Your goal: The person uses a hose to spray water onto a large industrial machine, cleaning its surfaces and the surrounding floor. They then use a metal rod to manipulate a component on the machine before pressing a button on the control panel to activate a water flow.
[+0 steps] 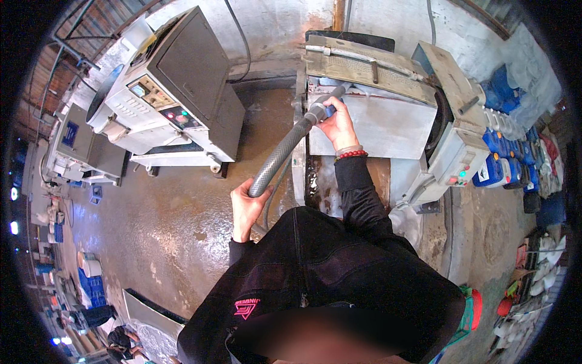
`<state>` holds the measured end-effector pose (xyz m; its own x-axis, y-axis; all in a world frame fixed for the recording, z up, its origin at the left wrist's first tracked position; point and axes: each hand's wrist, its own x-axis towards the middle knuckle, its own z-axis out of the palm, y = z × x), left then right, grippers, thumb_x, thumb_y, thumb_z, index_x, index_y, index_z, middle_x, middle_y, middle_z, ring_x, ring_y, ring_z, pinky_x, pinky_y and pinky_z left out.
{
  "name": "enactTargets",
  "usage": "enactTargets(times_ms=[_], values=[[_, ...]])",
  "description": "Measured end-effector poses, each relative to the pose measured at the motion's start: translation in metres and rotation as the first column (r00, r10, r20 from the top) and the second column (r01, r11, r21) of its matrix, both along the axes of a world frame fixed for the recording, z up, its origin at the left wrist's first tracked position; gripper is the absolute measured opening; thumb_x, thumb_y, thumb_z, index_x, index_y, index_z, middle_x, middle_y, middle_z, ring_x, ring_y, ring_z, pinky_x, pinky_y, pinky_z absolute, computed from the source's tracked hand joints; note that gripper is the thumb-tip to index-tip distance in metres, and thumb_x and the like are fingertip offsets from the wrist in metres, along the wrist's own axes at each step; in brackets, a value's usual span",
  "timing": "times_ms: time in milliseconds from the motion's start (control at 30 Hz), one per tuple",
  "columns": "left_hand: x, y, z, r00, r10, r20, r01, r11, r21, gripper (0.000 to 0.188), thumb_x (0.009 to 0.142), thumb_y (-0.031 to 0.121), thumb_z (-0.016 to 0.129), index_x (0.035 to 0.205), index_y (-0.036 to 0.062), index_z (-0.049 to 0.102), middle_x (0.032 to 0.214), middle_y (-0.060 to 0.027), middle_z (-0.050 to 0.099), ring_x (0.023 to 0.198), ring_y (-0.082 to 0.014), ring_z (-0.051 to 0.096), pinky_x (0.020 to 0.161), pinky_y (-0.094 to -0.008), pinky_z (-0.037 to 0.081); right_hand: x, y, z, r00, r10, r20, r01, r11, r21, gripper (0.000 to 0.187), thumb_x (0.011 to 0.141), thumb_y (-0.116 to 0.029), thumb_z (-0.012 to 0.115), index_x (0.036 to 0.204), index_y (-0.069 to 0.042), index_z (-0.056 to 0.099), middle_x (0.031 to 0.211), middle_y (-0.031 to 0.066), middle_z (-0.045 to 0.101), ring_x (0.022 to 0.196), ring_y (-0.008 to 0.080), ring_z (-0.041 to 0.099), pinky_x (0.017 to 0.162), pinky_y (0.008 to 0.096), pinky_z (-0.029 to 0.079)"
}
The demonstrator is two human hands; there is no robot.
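Both of my hands hold a thick grey ribbed hose (280, 156) that slants up and to the right. My left hand (244, 211) is closed around its lower part. Farther up, my right hand (339, 128), with red beads at the wrist, grips the hose near its end fitting, where a bit of blue shows. A grey nozzle (333, 95) points past that hand into the opening of a pale metal machine (373, 121). White foam or liquid shows along the opening under the raised lid (376, 64). The nozzle's very tip is hard to make out.
A grey cabinet machine (200, 91) on castors stands left on the wet floor (157, 224). To the right are a control box (462, 161) with coloured buttons and several blue jugs (492, 170). A blue crate (92, 288) and a person (121, 340) are at the lower left.
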<state>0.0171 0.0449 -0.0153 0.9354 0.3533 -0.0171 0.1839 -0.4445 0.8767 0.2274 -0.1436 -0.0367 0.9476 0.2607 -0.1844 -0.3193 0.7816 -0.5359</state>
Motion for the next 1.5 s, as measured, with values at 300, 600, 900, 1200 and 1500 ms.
enactTargets(times_ms=[300, 600, 900, 1200, 1500], values=[[-0.001, -0.004, 0.003, 1.000, -0.007, -0.029, 0.007, 1.000, -0.005, 0.022, 0.069, 0.017, 0.070, 0.070, -0.0012, 0.058, 0.053, -0.0011, 0.047, 0.052, -0.0062, 0.041, 0.049, -0.0249, 0.036, 0.001, -0.004, -0.002, 1.000, -0.004, -0.026, 0.004, 1.000, -0.004, 0.017, 0.067, -0.013, 0.056, 0.082, -0.008, 0.049, 0.080, 0.0076, 0.056, 0.078, 0.0240, 0.057, 0.070, 0.0415, 0.046], [-0.002, -0.006, 0.005, 0.999, -0.016, -0.044, 0.015, 1.000, -0.007, 0.022, 0.069, 0.018, 0.069, 0.070, -0.0012, 0.058, 0.053, -0.0010, 0.047, 0.052, -0.0072, 0.041, 0.049, -0.0258, 0.037, 0.005, 0.001, -0.006, 0.999, -0.006, -0.044, 0.007, 1.000, 0.024, 0.017, 0.067, -0.012, 0.055, 0.083, -0.008, 0.050, 0.080, 0.0073, 0.056, 0.076, 0.0247, 0.057, 0.068, 0.0424, 0.045], [-0.002, -0.009, -0.003, 0.997, -0.061, -0.046, 0.062, 0.998, 0.025, 0.023, 0.069, 0.019, 0.068, 0.073, -0.0018, 0.059, 0.053, -0.0046, 0.049, 0.051, -0.0084, 0.042, 0.049, -0.0279, 0.038, 0.000, -0.006, -0.001, 0.998, -0.032, -0.052, 0.032, 0.999, 0.000, 0.018, 0.066, -0.013, 0.056, 0.081, -0.010, 0.048, 0.077, 0.0055, 0.053, 0.070, 0.0225, 0.054, 0.065, 0.0397, 0.046], [0.002, -0.015, -0.004, 0.995, -0.073, -0.064, 0.074, 0.997, 0.019, 0.025, 0.069, 0.021, 0.069, 0.072, -0.0021, 0.059, 0.052, -0.0044, 0.048, 0.050, -0.0086, 0.041, 0.048, -0.0282, 0.037, 0.008, -0.017, -0.017, 0.998, -0.030, -0.056, 0.032, 0.999, 0.036, 0.027, 0.065, -0.010, 0.059, 0.090, -0.007, 0.049, 0.085, 0.0059, 0.052, 0.079, 0.0222, 0.052, 0.074, 0.0411, 0.043], [0.006, -0.025, -0.003, 0.994, -0.097, -0.052, 0.098, 0.995, 0.002, 0.025, 0.070, 0.020, 0.069, 0.072, -0.0020, 0.059, 0.051, -0.0032, 0.046, 0.049, -0.0078, 0.039, 0.047, -0.0275, 0.036, 0.005, -0.034, -0.016, 0.996, -0.077, -0.050, 0.076, 0.997, -0.018, 0.025, 0.066, -0.012, 0.058, 0.088, -0.007, 0.050, 0.084, 0.0057, 0.054, 0.080, 0.0221, 0.054, 0.072, 0.0401, 0.044]])
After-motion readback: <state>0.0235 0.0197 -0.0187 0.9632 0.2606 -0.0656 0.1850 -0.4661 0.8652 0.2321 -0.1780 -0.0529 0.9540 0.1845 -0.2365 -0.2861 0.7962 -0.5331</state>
